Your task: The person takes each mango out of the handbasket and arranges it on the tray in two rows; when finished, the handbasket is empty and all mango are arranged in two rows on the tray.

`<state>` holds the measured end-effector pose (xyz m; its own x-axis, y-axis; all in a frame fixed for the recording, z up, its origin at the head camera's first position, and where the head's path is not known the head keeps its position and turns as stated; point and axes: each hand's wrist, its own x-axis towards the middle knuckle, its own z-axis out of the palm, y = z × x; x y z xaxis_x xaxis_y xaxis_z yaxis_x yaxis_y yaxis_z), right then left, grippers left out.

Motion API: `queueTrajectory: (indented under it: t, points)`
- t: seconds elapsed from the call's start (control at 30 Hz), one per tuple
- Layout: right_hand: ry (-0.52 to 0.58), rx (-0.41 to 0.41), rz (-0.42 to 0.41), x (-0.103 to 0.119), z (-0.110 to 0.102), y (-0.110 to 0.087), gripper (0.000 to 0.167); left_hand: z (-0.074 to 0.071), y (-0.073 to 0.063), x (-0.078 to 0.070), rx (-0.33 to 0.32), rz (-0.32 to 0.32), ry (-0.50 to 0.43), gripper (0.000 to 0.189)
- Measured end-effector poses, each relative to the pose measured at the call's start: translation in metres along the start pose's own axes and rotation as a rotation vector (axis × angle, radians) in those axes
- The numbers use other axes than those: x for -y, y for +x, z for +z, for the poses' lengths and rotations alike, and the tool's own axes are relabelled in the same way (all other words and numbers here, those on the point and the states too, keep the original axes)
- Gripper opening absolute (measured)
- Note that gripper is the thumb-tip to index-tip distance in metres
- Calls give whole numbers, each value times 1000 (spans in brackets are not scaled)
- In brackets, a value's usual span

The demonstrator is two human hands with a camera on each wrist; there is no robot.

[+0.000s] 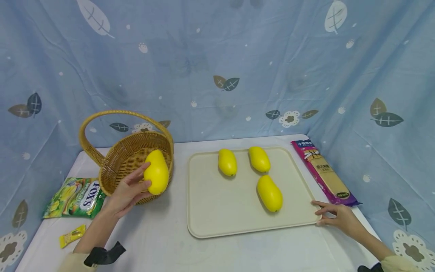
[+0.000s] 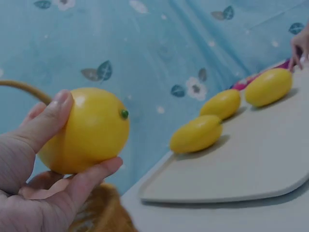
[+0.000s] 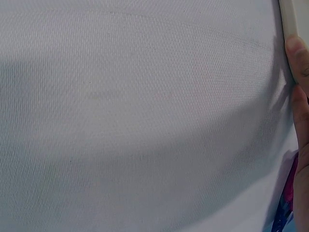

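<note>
In the head view my left hand [image 1: 127,192] holds a smooth yellow papaya [image 1: 157,172] between thumb and fingers, in front of the wicker basket [image 1: 112,166]. The left wrist view shows the green tip of this papaya [image 2: 89,133], facing away from the palm. Three more yellow papayas lie on the beige tray [image 1: 217,211]: one at the back [image 1: 227,162], one to its right [image 1: 259,159] and one nearer the front [image 1: 270,193]. At the tray's front right corner my right hand [image 1: 341,219] grips the rim with thumb and fingers.
A green FOX'S candy bag [image 1: 76,198] lies left of the basket, with a small yellow wrapped sweet [image 1: 73,236] in front of it. A purple noodle packet [image 1: 324,172] lies along the tray's right side. The basket's tall handle [image 1: 124,112] arches up before the blue curtain [image 1: 190,56].
</note>
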<state>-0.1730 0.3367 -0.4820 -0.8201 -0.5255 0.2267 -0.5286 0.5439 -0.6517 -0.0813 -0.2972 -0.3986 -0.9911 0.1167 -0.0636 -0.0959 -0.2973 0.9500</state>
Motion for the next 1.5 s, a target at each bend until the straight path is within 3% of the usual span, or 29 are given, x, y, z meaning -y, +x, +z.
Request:
queueTrajectory:
  t: [0.2,0.3,0.53,0.8,1.0,1.3,1.5]
  points:
    - [-14,-20,-8,-2,-1,-3,22,23,-5,21,48,17,96,53]
    - [-16,-29,-14,-4,0,-5,23,34,-3,34,88,18,91,55]
    - [14,-26,-8,-4,1,-7,22,55,9,65,105,-74,52,58]
    - [1,-29,-3,-5,1,-8,21,80,26,97,124,-130,116,63]
    - [14,-24,-2,-4,3,-7,21,97,46,114,106,-67,243,59]
    - [7,-20,-19,-3,4,-3,22,120,60,129,144,-81,196,57]
    - [-3,-19,-29,-4,3,-1,23,132,65,133,149,-20,224,53]
